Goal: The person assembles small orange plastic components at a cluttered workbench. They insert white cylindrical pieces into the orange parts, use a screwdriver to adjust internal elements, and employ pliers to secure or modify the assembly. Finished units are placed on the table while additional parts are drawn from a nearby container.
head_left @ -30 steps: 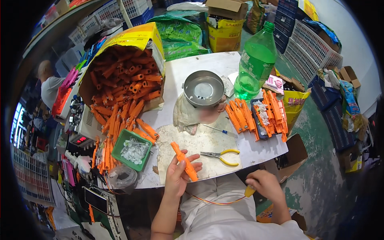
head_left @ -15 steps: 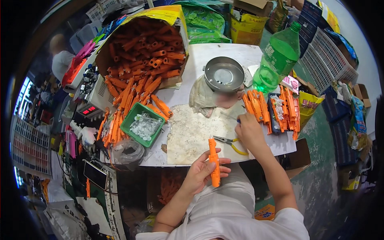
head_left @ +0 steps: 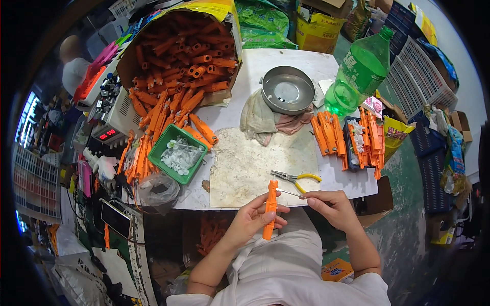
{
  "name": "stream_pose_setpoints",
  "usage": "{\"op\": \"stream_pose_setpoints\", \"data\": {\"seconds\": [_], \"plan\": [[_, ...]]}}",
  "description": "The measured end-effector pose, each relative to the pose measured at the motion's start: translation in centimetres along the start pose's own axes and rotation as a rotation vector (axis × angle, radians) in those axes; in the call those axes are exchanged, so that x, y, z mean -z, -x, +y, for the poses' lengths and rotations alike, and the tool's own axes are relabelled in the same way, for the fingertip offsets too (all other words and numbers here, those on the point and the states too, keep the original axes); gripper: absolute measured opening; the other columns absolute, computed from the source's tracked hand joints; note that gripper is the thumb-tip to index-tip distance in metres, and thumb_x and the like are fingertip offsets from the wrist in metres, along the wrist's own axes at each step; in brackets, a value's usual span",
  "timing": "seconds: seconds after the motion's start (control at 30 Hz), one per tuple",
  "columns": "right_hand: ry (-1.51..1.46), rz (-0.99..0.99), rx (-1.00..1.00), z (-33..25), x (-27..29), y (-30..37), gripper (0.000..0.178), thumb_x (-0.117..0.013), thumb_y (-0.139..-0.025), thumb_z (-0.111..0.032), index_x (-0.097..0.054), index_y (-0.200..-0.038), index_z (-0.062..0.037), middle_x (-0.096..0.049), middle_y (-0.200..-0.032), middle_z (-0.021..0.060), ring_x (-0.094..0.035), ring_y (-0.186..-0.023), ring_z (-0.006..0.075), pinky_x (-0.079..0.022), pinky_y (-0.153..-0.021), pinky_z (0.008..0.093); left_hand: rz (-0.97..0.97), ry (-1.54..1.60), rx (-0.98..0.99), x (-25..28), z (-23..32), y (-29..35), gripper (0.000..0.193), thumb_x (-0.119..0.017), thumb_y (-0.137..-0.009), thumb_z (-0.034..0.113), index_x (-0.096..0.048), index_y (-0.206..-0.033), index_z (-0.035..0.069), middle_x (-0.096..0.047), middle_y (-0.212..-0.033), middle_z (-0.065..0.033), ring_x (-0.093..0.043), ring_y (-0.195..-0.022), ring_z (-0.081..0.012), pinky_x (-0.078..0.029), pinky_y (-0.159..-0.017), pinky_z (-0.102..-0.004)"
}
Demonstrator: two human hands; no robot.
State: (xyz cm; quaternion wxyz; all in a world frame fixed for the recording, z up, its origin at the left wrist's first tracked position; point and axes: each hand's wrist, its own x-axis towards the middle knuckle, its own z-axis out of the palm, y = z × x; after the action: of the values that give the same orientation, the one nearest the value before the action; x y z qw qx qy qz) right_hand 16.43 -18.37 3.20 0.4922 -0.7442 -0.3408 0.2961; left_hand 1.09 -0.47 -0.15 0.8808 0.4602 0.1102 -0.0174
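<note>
Upright above my lap at the table's front edge is a long orange plastic part, held in my left hand between thumb and fingers. My right hand pinches a thin silver metal tool, whose tip meets the upper end of the orange part. The handle end of this tool is hidden in my fingers, so its exact kind does not show. Just beyond both hands, yellow-handled pliers lie on a stained sheet.
A big bag spills orange parts at the left. Nearby stands a green tray of translucent pieces. Farther back are a metal bowl on a rag and a green bottle. Finished-looking orange parts lie in rows at right.
My right hand has come back toward me from the sheet, bringing the metal tool to the orange part. The pliers' handles have swung away from me. My left hand keeps its hold.
</note>
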Motion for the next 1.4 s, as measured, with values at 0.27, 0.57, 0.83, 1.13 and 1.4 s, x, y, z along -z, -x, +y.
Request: {"op": "stream_pose_setpoints", "data": {"seconds": [0.27, 0.57, 0.83, 1.13, 1.4], "plan": [[0.027, -0.122, -0.014, -0.5, 1.3, -0.3, 0.023, -0.061, -0.087, -0.017, -0.066, -0.102, 0.0002, -0.06, -0.067, 0.0066, -0.054, -0.062, 0.0109, -0.043, -0.057, 0.0268, -0.051, -0.138, 0.109, 0.8, 1.4, 0.4, 0.054, -0.058, -0.089, 0.016, -0.036, -0.134, -0.003, -0.062, -0.103, -0.0171, -0.064, -0.076, -0.0164, -0.053, -0.073, -0.0286], [0.736, 0.162, 0.578, 0.5, -0.8, 1.6, 0.022, -0.065, -0.08, -0.008, -0.066, -0.101, -0.0025, -0.053, -0.061, 0.0069, -0.045, -0.045, 0.0146, -0.037, -0.044, 0.0255, -0.024, -0.101, 0.136, 1.0, 0.5, 0.2, 0.052, -0.057, -0.09, 0.013, -0.035, -0.135, -0.002, -0.061, -0.108, -0.0152, -0.063, -0.079, -0.0148, -0.052, -0.073, -0.0269], [0.156, -0.01, 0.196, -0.7, -1.1, 2.4, 0.018, -0.062, -0.084, -0.008, -0.066, -0.1, -0.0007, -0.061, -0.069, 0.0113, -0.057, -0.056, 0.0192, -0.044, -0.052, 0.0265, 0.002, -0.046, 0.058, 1.0, 0.3, 0.1, 0.055, -0.057, -0.09, 0.014, -0.032, -0.137, -0.001, -0.059, -0.113, -0.0153, -0.063, -0.086, -0.0181, -0.052, -0.077, -0.0282], [-0.151, -0.229, -0.131, 0.2, 0.0, 1.7, 0.021, -0.059, -0.088, -0.015, -0.065, -0.104, -0.0015, -0.067, -0.079, 0.0114, -0.059, -0.066, 0.0102, -0.046, -0.062, 0.0235, -0.02, -0.217, 0.048, 1.1, 0.9, 0.1, 0.056, -0.059, -0.088, 0.013, -0.034, -0.136, -0.003, -0.059, -0.113, -0.0172, -0.064, -0.087, -0.0195, -0.053, -0.08, -0.0311], [0.68, 0.058, 0.57, 0.7, -0.9, 3.6, 0.024, -0.06, -0.081, -0.006, -0.064, -0.104, 0.0002, -0.052, -0.061, 0.0047, -0.051, -0.05, 0.0175, -0.042, -0.047, 0.0278, -0.043, -0.159, 0.101, 0.8, 0.9, -0.3, 0.055, -0.058, -0.089, 0.014, -0.034, -0.135, -0.003, -0.058, -0.114, -0.0173, -0.064, -0.086, -0.0188, -0.052, -0.08, -0.03]]}}
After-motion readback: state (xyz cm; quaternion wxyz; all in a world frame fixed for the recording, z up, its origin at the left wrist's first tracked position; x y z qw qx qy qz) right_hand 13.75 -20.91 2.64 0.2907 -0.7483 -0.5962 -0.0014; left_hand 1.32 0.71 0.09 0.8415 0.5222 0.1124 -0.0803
